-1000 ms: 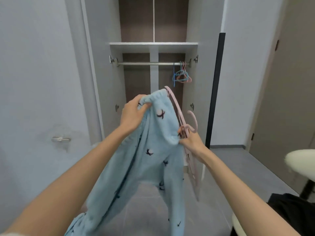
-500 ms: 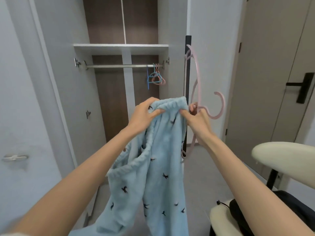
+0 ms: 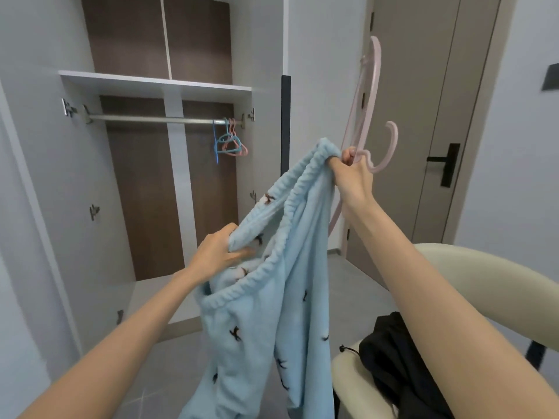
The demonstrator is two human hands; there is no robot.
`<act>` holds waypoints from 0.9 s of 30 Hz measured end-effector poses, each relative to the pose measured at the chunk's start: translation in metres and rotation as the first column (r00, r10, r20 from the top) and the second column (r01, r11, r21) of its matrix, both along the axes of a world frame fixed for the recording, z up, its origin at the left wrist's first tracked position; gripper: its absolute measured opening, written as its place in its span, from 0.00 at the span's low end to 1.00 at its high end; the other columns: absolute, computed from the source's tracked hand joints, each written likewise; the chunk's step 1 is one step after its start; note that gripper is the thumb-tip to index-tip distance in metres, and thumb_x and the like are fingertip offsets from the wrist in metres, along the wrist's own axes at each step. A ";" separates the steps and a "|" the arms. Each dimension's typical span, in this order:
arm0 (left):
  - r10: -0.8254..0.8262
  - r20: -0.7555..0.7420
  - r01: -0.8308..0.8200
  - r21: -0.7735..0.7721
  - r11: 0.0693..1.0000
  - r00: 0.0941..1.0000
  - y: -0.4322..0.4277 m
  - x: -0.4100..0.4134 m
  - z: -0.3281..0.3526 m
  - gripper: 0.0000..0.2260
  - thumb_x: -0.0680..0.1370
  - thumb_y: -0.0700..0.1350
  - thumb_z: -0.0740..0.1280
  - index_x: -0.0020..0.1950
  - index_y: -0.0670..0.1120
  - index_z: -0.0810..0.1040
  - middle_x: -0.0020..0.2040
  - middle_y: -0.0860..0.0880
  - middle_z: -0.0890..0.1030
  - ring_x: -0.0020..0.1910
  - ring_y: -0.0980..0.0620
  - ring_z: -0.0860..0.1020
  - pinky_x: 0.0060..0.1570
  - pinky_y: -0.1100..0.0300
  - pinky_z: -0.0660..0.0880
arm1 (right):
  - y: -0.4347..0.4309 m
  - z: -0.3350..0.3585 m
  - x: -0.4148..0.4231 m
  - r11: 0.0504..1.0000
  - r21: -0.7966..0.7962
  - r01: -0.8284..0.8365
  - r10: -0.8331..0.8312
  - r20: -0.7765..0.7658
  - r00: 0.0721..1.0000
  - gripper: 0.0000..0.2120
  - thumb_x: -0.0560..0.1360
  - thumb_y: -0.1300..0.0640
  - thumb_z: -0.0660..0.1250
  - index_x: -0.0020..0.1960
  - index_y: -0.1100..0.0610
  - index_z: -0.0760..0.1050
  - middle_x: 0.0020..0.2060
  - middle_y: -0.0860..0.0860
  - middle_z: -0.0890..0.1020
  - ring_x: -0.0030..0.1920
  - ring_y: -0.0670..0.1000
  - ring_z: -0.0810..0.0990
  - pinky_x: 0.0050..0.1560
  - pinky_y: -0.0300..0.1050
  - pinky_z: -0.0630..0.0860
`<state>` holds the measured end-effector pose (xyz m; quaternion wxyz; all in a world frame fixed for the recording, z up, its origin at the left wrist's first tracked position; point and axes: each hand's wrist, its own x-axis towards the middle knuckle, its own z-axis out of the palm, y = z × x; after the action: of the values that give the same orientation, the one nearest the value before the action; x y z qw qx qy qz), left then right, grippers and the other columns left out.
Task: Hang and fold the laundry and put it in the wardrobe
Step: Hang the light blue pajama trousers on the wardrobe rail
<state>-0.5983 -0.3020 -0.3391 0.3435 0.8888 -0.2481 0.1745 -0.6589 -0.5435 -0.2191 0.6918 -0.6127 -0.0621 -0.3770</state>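
The wardrobe (image 3: pixel 157 86) stands open, and I judge the hanging step is in hand. In front of the wardrobe hang pale blue fleece trousers (image 3: pixel 272 313) with small dark marks, their waistband gaping. A pink hanger (image 3: pixel 370 95) rises to the wardrobe's right. The right hand (image 3: pixel 352 176) pinches waistband and hanger together, while the left hand (image 3: pixel 216 252) grips the waistband lower down. The next move calls for working the hanger into the waist

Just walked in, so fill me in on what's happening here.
A person stands at the open wardrobe with pale blue fleece trousers. The right hand holds the waistband's top end and a pink hanger; the left hand grips the waistband lower down. The trousers are not yet on the hanger. The rail holds a few empty hangers.
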 end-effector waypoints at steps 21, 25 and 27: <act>0.027 -0.522 -0.240 -0.346 0.907 0.853 0.085 -0.017 -0.001 0.15 0.72 0.30 0.69 0.53 0.46 0.80 0.58 0.45 0.78 0.59 0.46 0.75 0.56 0.57 0.74 | 0.021 -0.065 0.018 0.942 -0.312 0.122 -0.247 -0.400 0.883 0.17 0.75 0.66 0.64 0.33 0.54 0.60 0.30 0.49 0.66 0.32 0.48 0.65 0.28 0.32 0.65; 0.166 -0.212 -0.224 -0.294 0.929 0.963 0.078 -0.019 0.013 0.14 0.75 0.33 0.66 0.58 0.44 0.78 0.56 0.48 0.78 0.55 0.53 0.73 0.53 0.62 0.70 | 0.016 -0.097 0.023 0.895 -0.442 -0.067 -0.240 -0.602 0.762 0.13 0.76 0.64 0.63 0.36 0.55 0.63 0.31 0.52 0.67 0.31 0.50 0.66 0.28 0.41 0.63; 0.235 -0.078 -0.247 -0.242 0.938 0.969 0.077 -0.019 0.021 0.14 0.76 0.33 0.65 0.58 0.45 0.78 0.55 0.50 0.78 0.54 0.52 0.74 0.53 0.60 0.71 | 0.014 -0.115 0.019 0.833 -0.507 -0.222 -0.222 -0.673 0.705 0.13 0.76 0.65 0.61 0.36 0.55 0.63 0.31 0.52 0.66 0.30 0.49 0.64 0.25 0.38 0.61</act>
<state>-0.6169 -0.2254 -0.3182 0.4345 0.8661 -0.1052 0.2237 -0.6398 -0.5299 -0.3336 0.4532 -0.8822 0.1021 -0.0773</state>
